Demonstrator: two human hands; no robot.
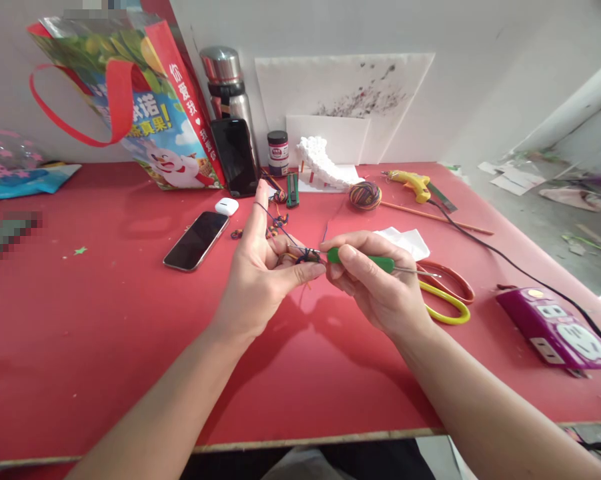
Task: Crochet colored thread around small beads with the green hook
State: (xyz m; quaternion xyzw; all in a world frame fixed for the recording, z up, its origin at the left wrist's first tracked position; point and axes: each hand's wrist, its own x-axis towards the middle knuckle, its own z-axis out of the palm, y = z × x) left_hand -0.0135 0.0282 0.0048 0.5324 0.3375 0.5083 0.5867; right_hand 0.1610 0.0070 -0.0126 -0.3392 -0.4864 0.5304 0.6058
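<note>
Where scissors [443, 294] lie, the right hand [383, 277] half-hides them.

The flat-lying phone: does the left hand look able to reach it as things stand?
Probably yes: nothing stands between the left hand and the phone, though it would likely have to release the yarn work first.

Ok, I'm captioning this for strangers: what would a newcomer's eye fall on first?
Probably the hands at the centre, the left hand pinching dark yarn work and the right hand holding a green-handled hook. Next, the bright red table beneath them, and the colourful bag standing at the back left.
</note>
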